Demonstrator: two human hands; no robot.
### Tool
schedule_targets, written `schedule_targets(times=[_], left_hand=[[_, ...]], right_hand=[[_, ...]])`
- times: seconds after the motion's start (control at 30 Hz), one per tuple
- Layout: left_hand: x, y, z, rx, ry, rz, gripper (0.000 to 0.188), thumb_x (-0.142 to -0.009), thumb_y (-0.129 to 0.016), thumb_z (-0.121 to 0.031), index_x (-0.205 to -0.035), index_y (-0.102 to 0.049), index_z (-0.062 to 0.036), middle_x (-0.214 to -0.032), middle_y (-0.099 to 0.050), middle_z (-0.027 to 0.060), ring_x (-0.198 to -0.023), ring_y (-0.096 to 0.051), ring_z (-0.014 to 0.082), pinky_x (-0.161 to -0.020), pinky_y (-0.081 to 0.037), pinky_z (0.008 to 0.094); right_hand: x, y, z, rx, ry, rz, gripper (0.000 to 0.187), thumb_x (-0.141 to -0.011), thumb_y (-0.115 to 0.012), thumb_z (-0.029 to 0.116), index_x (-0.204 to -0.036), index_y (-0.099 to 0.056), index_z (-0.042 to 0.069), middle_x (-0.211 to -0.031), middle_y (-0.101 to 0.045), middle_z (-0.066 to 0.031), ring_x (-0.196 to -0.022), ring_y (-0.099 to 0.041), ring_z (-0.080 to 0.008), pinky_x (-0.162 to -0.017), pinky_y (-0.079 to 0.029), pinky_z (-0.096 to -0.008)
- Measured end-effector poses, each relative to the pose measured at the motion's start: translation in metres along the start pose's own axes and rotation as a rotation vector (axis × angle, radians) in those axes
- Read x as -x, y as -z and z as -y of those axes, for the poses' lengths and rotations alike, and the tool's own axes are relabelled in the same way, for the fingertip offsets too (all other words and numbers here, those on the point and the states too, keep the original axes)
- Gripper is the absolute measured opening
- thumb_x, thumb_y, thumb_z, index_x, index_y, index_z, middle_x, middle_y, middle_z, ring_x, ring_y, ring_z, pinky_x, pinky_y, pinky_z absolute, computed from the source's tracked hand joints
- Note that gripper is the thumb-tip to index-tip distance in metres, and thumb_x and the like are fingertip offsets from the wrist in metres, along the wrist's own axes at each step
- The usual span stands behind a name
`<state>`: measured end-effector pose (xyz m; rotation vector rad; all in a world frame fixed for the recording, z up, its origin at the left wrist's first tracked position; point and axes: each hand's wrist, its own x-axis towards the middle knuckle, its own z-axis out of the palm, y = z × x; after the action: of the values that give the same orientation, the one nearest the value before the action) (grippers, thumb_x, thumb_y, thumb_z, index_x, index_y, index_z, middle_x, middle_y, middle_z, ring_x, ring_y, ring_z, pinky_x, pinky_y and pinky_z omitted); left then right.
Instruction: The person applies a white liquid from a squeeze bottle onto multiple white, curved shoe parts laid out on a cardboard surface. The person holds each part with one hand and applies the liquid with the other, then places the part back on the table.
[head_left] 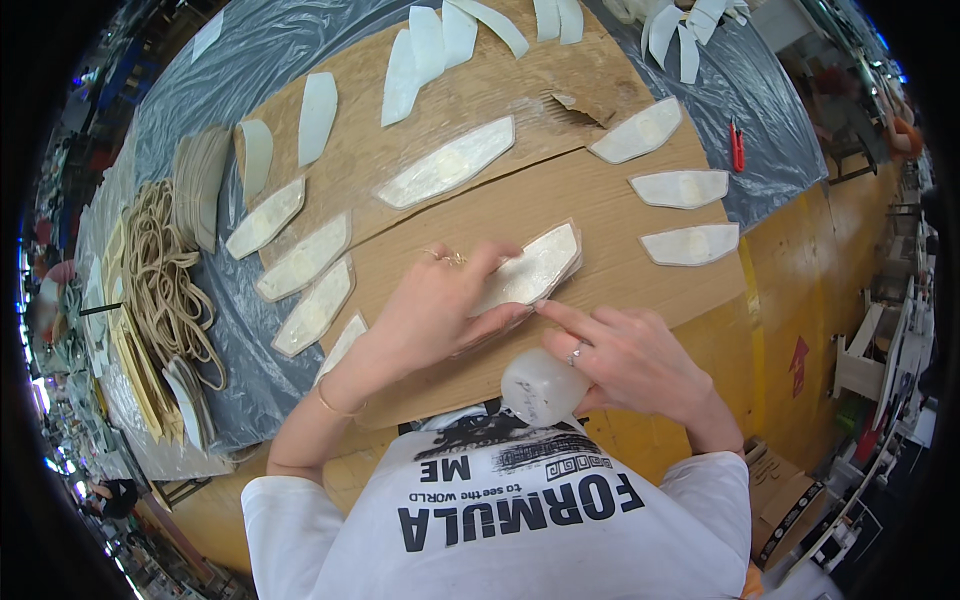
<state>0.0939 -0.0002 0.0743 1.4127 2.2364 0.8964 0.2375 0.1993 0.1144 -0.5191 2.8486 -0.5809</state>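
Near the middle of the cardboard, a white elongated piece [548,262] with angled ends and a thin brownish edge lies tilted, seemingly on top of another like it. My left hand [440,300] grips its left part, thumb along the near edge and fingers over the top. Closed round a translucent white plastic bottle [540,390] is my right hand [635,365]; the bottle's rounded base faces up toward me. The right index fingertip meets the piece's near edge beside my left thumb. The bottle's tip is hidden.
Similar white pieces [450,162] are spread over the cardboard [600,270]. Plain white strips [400,80] lie at its far side. Coiled beige cord [165,270] and stacked beige strips [200,185] sit on the left. A red-handled tool [737,148] rests on grey plastic sheeting [760,100] at right.
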Motion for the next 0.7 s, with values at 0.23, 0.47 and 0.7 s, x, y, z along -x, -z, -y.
schedule_targets(times=[0.23,0.47,0.7], left_hand=[[-0.004,0.003,0.0,-0.092,-0.147,0.074,0.02,-0.091,-0.063,-0.021,-0.096,-0.05,-0.0062,-0.066,-0.059,0.0146,-0.06,-0.06,0.0382,-0.069,-0.052,0.0444],[-0.002,0.015,0.009,0.263,0.101,0.001,0.017,-0.085,-0.065,0.0,-0.102,-0.061,-0.0015,-0.092,-0.071,0.0148,-0.079,-0.071,0.0261,-0.076,-0.057,0.0321],[-0.015,0.073,0.015,-0.09,-0.064,-0.524,0.009,-0.08,-0.069,0.0,-0.088,-0.066,-0.0043,-0.109,-0.07,0.0114,-0.103,-0.067,0.0261,-0.082,-0.054,0.0349]], right_hand=[[-0.002,-0.003,0.002,0.041,0.037,-0.008,0.056,-0.056,-0.084,0.034,-0.104,-0.061,0.012,-0.135,-0.058,-0.0061,-0.076,-0.062,-0.0181,-0.063,-0.054,-0.0314],[-0.006,-0.009,-0.001,-0.011,-0.007,0.066,0.059,-0.057,-0.083,0.036,-0.107,-0.061,0.013,-0.132,-0.06,-0.0061,-0.08,-0.066,-0.0194,-0.064,-0.055,-0.0325],[-0.002,-0.007,-0.005,-0.184,-0.009,0.046,0.06,-0.058,-0.085,0.028,-0.109,-0.059,0.011,-0.129,-0.062,-0.0117,-0.09,-0.068,-0.0261,-0.067,-0.056,-0.0353]])
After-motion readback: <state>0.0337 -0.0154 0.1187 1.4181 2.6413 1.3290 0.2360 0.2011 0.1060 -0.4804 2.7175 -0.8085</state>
